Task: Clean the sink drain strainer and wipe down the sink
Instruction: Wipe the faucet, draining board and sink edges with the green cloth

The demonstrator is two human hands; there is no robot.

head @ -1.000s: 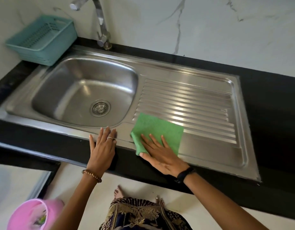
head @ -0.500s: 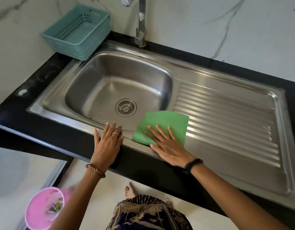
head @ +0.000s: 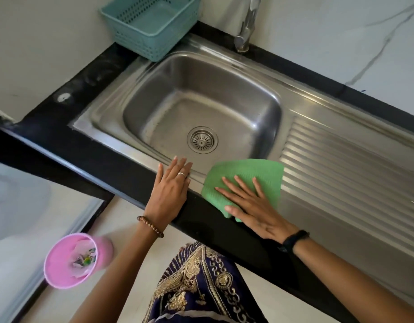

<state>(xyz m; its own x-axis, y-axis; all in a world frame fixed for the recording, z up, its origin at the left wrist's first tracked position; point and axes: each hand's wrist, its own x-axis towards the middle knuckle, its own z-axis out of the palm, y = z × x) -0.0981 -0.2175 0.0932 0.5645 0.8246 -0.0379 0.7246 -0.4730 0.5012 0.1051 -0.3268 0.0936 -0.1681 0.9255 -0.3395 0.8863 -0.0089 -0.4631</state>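
Wiping is underway: the green cloth (head: 245, 180) lies flat on the sink's (head: 318, 201) front rim, at the corner between the basin and the ribbed drainboard (head: 341, 164), its near edge drooping over the black counter edge (head: 131, 180). The drain strainer (head: 202, 141) sits seated in the basin floor and looks free of debris, so that part seems done, though fine dirt is too small to tell. Basin walls look dull with faint streaks on the left side; I judge the basin and much of the drainboard may be left to wipe.

Right hand (head: 252, 206) presses palm-down on the cloth, fingers (head: 238, 183) spread wide and straight, not gripping, just pinning it flat. Left hand (head: 171, 190) rests flat on the rim just beside the cloth, not touching it, fingers together and extended, holding nothing, likely bracing.

Further out: tap (head: 247, 26) behind the basin, teal basket (head: 152, 26) on the back left corner, pink bin (head: 73, 259) on the floor with scraps inside.
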